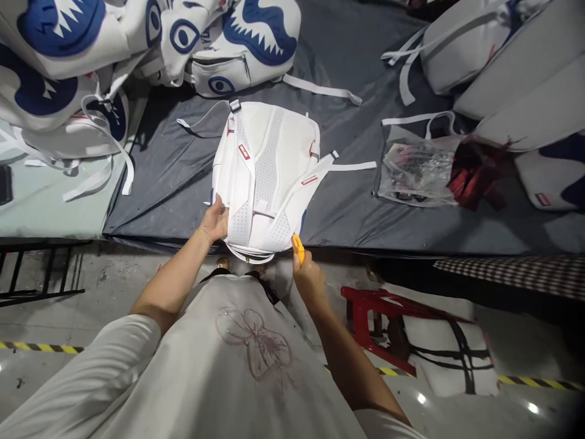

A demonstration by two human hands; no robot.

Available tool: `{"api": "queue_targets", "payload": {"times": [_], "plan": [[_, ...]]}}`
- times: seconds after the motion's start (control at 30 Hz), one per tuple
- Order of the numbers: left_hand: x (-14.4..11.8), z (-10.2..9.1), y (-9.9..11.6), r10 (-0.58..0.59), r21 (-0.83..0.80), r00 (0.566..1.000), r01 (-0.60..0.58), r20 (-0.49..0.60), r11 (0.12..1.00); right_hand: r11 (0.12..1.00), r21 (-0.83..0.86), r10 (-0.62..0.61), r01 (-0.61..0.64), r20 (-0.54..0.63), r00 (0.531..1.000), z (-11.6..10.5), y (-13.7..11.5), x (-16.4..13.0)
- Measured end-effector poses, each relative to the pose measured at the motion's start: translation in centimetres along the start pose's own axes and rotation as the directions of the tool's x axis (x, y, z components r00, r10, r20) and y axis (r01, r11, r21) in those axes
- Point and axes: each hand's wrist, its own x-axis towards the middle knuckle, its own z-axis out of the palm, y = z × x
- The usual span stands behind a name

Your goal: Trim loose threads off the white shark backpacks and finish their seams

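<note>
A white backpack (292, 140) lies on the dark table cover with its back panel and two shoulder straps facing up, its top end at the table's near edge. My left hand (214, 221) grips its left side near that end, thumb on top and the other fingers partly hidden. In my closed right hand (309, 277) are yellow thread snips (298, 249), their tip by the lower right edge of the backpack, next to the right shoulder strap. Whether the blades touch the fabric I cannot tell.
Several white backpacks with blue shark-mouth prints (260, 30) are piled at the back left; more bags (475, 55) stand at the right. A clear plastic bag (415, 167) lies beside them. Below the table edge stands a red stool (361, 323).
</note>
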Motion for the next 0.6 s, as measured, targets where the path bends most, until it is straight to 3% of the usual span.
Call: {"api": "queue_targets", "payload": {"times": [0.13, 0.37, 0.5, 0.6], "plan": [[0.2, -0.3, -0.2, 0.043, 0.014, 0.999, -0.043, 0.005, 0.999, 1.000, 0.009, -0.005, 0.005, 0.024, 1.000, -0.7, 0.5, -0.1], [0.6, 0.4, -0.5, 0.058, -0.020, 0.998, -0.058, 0.003, 0.998, 0.995, 0.095, -0.002, -0.007, 0.098, 0.995, -1.9, 1.7, -3.9], [1.3, 1.5, -1.2, 0.026, -0.011, 1.000, -0.026, 0.009, 1.000, 0.995, 0.084, 0.041, -0.053, 0.135, 0.990, -1.1, 2.8, -7.8], [1.3, 1.9, -1.3, 0.045, 0.135, 0.999, -0.041, -0.023, 0.990, 0.994, 0.082, 0.055, -0.071, 0.183, 0.982, 0.5, 3.1, -10.7]]}}
